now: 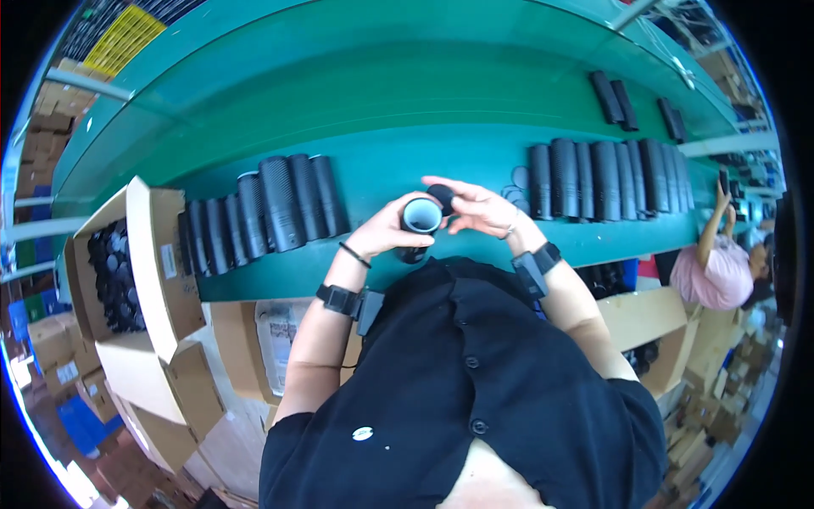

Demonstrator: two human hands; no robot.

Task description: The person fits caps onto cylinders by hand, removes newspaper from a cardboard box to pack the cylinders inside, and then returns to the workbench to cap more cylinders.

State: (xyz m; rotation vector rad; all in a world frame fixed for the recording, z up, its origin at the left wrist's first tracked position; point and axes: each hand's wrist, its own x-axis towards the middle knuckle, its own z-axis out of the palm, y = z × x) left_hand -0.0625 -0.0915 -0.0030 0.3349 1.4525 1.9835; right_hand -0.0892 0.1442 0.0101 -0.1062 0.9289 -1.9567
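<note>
Black shirt (475, 356) fills the frame's lower middle. At centre, the left hand (386, 226) is clamped around a tube (421, 215); the right hand (485, 209) pinches a disc (441, 198) near its mouth. Other tubes (280, 204) line the table (424, 153) at left and right.

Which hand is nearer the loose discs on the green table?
Right. The right hand is just left of the loose discs; the left hand, holding a black tube, is farther left.

The tube (421, 217) between the hands (386, 229) looked like plastic, smooth inside; the disc (441, 198) beside it appeared matt. Left of the hands, cylinders (281, 204) showed rough, mesh-like texture, near a matt cardboard box (151, 263). The counter (373, 165) beyond was smooth.
</note>
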